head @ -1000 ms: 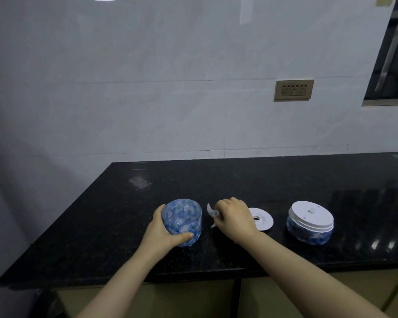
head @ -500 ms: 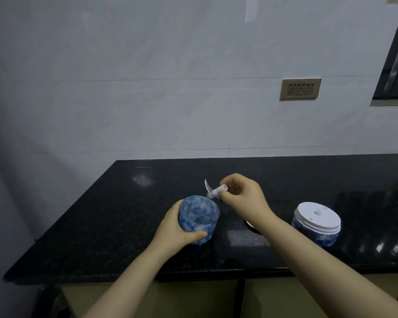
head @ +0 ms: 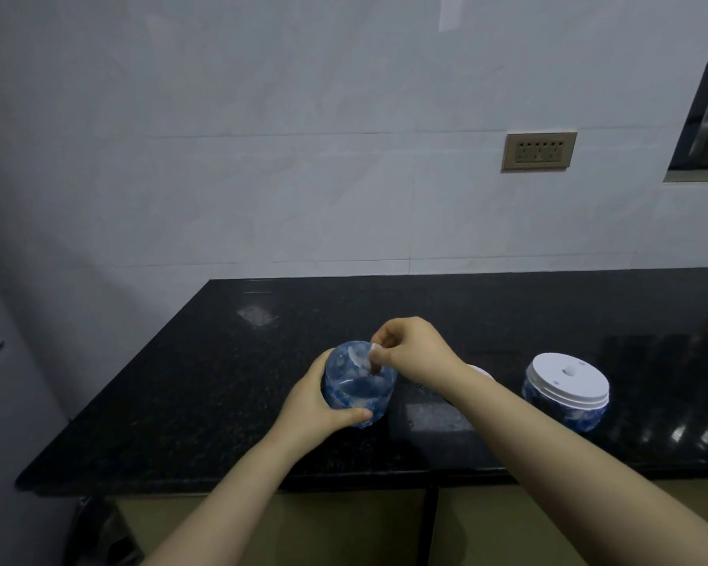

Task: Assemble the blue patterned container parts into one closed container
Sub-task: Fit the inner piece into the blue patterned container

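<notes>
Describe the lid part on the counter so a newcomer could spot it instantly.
Start at the black speckled stone counter. Right of both hands, near its front edge, stands the round blue-patterned lid part with a ribbed white top. Unlike the blue patterned translucent bowl in the left hand, nobody touches it.

White disc [head: 481, 371] mostly hidden behind right forearm; white blade piece [head: 360, 358] blurred inside blue bowl [head: 358, 392]

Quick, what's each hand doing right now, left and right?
Left hand: closed around the blue patterned bowl.
Right hand: pinching the small white blade piece over the bowl's opening.
</notes>
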